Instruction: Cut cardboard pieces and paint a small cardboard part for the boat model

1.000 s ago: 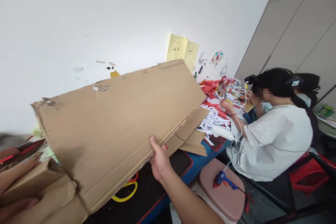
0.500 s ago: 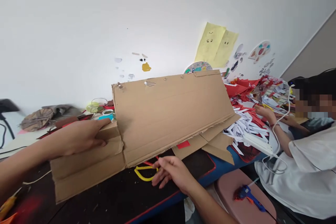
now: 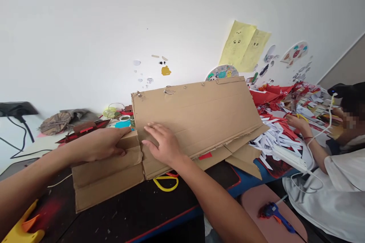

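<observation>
A large brown cardboard panel [image 3: 205, 117] stands leaning on the dark tabletop, with a smaller creased cardboard flap [image 3: 110, 184] adjoining its left edge. My left hand [image 3: 104, 144] grips the flap's upper edge; some of its fingers are hidden. Against the panel's lower left face lies my right hand [image 3: 164, 146], fingers stretched out and nothing held. Below the panel a yellow loop-shaped handle [image 3: 168, 188] pokes out, with a bit of red beside it. Cardboard pieces [image 3: 245, 157] and a red paper scrap [image 3: 205, 156] rest under the panel's right side.
White paper strips [image 3: 270, 136] and red paper [image 3: 265, 97] pile up on the right. A person in a white shirt [image 3: 345, 186] sits there. A blue glue gun [image 3: 278, 212] lies on a pink stool [image 3: 251, 201]. A yellow tool [image 3: 24, 231] lies at lower left.
My right hand has moved up from beside the yellow handle onto the panel's face. My left hand keeps its grip on the flap. The view has shifted slightly left.
</observation>
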{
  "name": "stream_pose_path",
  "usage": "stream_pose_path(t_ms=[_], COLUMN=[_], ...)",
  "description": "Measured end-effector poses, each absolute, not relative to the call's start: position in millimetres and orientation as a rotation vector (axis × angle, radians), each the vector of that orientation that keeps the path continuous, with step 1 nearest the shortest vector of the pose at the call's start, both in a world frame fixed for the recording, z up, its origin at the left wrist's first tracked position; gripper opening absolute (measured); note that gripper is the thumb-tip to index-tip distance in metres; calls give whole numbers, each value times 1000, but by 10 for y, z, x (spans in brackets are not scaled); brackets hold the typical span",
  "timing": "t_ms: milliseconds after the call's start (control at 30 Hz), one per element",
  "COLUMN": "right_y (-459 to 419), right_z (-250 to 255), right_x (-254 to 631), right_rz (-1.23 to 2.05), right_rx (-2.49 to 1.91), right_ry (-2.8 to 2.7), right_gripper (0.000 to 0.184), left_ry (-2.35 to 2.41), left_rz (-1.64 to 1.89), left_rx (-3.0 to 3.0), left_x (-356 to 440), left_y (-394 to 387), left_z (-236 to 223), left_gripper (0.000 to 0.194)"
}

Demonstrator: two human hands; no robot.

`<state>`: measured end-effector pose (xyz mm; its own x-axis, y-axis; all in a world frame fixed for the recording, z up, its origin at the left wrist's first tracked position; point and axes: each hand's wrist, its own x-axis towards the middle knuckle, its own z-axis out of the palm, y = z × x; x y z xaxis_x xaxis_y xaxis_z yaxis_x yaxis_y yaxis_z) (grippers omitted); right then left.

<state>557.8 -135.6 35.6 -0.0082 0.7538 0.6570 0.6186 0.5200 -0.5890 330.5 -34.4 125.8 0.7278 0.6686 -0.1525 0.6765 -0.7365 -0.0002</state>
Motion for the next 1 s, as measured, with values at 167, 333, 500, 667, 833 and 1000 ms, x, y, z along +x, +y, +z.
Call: stream_pose_path(t_ms=[167,333,500,667,833,1000], right_y=[-1160,-1173,-1125,-1100,-1109,-1088], right_z=[10,-209,-370,-432,-450,-473], right_x=[5529,5507,5492,5499,5500,5503], right_rz=[-157,-294,-331,-313,-312,-292], right_rx=[-1351,-1417,-1414,-1416,-1417,-1420], right_ry=[-1948,-1972,-1952,-1934,-1914,-1911], right_gripper=[44,45,45,44,43,42], left_ry=[1120,1090,1035,1011,1025,1051], left_rz=[-352,-343,-290,-287,-310,-327], left_rx=[2846,2906,3001,3060,3079,3090], left_x=[3381,3404,3411,3417,3436,3470], left_y=[-256,-275,-379,-426,-452,-550], left_z=[1227,1122,1068,993,882,875], left_gripper=[63,64,41,31,32,39])
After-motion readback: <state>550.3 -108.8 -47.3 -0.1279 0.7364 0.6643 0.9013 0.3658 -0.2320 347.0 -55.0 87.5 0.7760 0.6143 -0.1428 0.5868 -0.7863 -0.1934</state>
